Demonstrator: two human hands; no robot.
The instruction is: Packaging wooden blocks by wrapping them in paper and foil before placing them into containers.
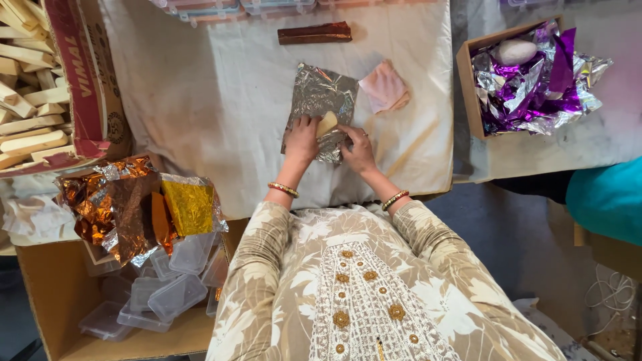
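Observation:
A crinkled silver foil sheet (pixel 319 93) lies on the white cloth in front of me. A pale tan bar (pixel 326 123) rests on its near edge. My left hand (pixel 302 140) presses on the foil just left of the bar. On the bar's right side, my right hand (pixel 358 148) pinches the foil's near edge and folds it up against the bar. Both wrists wear bangles.
A wrapped copper-coloured bar (pixel 314 33) lies further back, a pink cloth (pixel 384 87) to the foil's right. A box of pale bars (pixel 30 87) sits at left, copper and gold foils (pixel 134 204) and plastic tubs (pixel 175 294) below it. A box of purple and silver foils (pixel 528 77) stands at right. Another person's teal sleeve (pixel 605 197) is at right.

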